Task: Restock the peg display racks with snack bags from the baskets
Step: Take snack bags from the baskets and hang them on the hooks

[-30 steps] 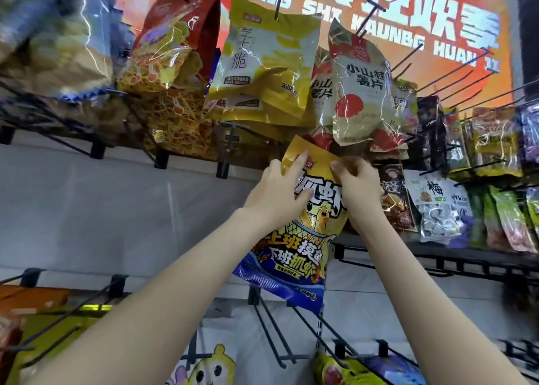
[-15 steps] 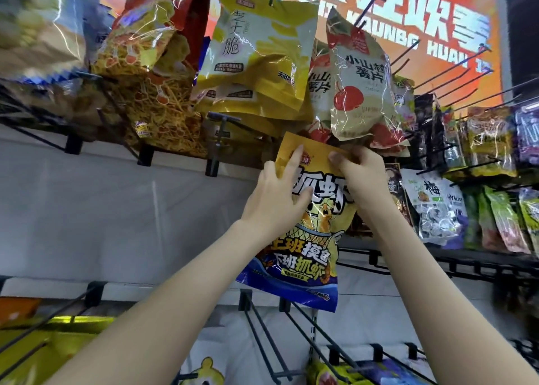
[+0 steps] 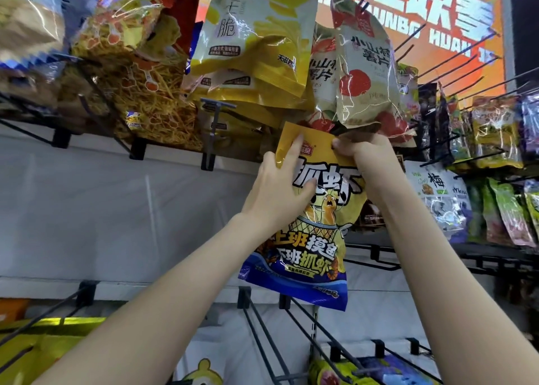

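Left hand (image 3: 280,192) flat against the front of the snack bag (image 3: 306,239), fingers spread, thumb side pressing the upper left edge. Right hand (image 3: 364,157) pinching the bag's top right corner. Both closed on the one bag; held between them, raised to the middle row of the rack, lower half hanging free below the wrists.

Top edge of bag touching the bottoms of the red-and-cream chip bags (image 3: 361,72) overhead. Target peg not visible; hidden behind bag or hands. Hang hole not discernible.

Risks, as judged:
- Blind threading: hole may miss the peg tip, foil header may crease or tear.
- Upward push could lift or unhook the chip bags above.
- Yellow bags (image 3: 256,34) just left, crowded; likely to be knocked.
- Loose grip at the corner: bag could slip down toward the bare pegs (image 3: 262,335) below.
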### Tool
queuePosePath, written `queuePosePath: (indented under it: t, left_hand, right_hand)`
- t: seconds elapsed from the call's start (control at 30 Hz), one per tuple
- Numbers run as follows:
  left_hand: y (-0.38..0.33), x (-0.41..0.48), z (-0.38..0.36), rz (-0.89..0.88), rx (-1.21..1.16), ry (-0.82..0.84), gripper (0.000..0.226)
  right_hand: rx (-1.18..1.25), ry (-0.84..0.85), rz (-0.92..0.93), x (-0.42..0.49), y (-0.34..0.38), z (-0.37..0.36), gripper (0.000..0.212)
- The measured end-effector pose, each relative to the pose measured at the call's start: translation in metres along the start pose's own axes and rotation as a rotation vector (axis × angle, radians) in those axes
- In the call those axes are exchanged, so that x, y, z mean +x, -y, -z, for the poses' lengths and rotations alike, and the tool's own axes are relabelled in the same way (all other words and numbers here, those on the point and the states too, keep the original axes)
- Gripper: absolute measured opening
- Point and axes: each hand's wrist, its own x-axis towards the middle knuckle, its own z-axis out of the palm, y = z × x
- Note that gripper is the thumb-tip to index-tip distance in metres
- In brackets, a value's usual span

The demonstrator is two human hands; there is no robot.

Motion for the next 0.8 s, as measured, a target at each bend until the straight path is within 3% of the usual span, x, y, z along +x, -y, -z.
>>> queuePosePath:
  t: [0.27, 0.37, 0.5, 0.6, 0.8]
  left_hand:
    - [0.015, -0.002, -0.007, 0.056, 0.038, 0.045, 0.074]
    - [0.024, -0.002, -0.012, 0.115, 0.086, 0.074, 0.072]
    - [0.035, -0.002, -0.021, 0.175, 0.089, 0.08, 0.071]
    - [0.041, -0.001, -0.03, 0.194, 0.12, 0.07, 0.072]
    - [0.055, -0.006, -0.041, 0.162, 0.184, 0.041, 0.073]
  right_hand:
    - [-0.107, -0.005, 0.077, 0.011, -0.031, -0.01, 0.02]
    - [-0.38, -0.086, 0.178, 0.016, -0.054, -0.024, 0.008]
    - [-0.777, -0.326, 0.284, 0.01, -0.072, -0.041, 0.028]
    - [-0.88, -0.248, 0.358, -0.001, -0.088, -0.048, 0.036]
    - [-0.796, -0.043, 0.377, -0.013, -0.125, -0.055, 0.063]
